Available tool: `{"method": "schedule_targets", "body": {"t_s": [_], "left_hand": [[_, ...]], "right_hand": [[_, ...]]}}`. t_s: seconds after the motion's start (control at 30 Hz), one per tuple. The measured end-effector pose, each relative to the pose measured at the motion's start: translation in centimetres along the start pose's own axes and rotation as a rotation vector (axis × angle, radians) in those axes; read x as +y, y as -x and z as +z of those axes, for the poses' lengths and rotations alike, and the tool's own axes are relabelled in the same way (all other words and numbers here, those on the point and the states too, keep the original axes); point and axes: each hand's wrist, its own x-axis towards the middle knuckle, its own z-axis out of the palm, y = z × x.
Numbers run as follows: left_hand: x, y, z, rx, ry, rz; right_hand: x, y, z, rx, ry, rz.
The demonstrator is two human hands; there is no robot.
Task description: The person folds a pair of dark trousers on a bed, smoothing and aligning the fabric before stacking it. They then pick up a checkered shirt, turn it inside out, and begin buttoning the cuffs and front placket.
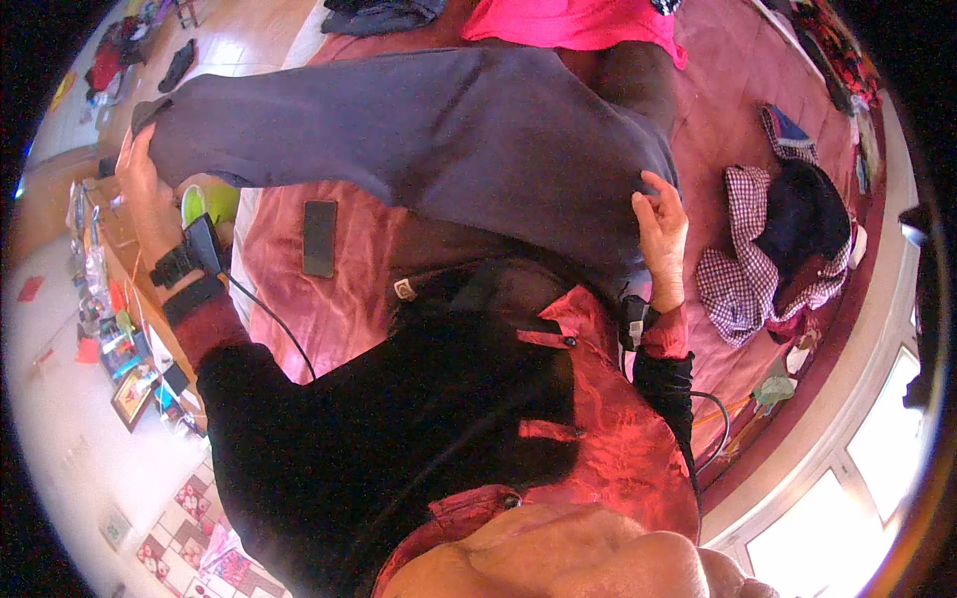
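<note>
A dark grey-blue pair of trousers (419,127) lies stretched sideways across my lap, one leg reaching to the left. At the end of that leg, my left hand (142,176) grips the dark cuff (152,112). My right hand (664,235) touches the wide end of the cloth, thumb and forefinger a little apart; whether it pinches the fabric is unclear. A dark phone (319,239) lies face up or down, I cannot tell which, on the reddish-pink blanket (277,314) below the leg. Black devices with cables are strapped at my left wrist (204,243) and right wrist (635,318).
A checked shirt (736,303) and a dark cloth (804,213) lie crumpled on the right. Bright pink cloth (576,22) and a dark folded garment (381,16) are at the top. A lime-green object (209,203) stands near my left wrist. Small items crowd a wooden ledge (119,224).
</note>
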Motion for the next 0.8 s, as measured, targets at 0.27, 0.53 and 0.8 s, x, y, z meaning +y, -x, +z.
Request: {"method": "schedule_targets", "body": {"t_s": [0.27, 0.53, 0.8], "left_hand": [[-6.6, -4.0, -2.5, -0.013, -0.267, 0.147], [-7.2, -4.1, -2.7, -0.005, -0.126, 0.093], [-2.5, -3.3, -3.9, -0.049, -0.791, 0.533]], "right_hand": [[-0.2, -0.3, 0.8, 0.059, 0.24, -0.07], [-2.1, -1.2, 1.6, 0.029, 0.313, -0.161], [-8.1, -6.1, 9.6, -0.242, 0.383, -0.708]]}}
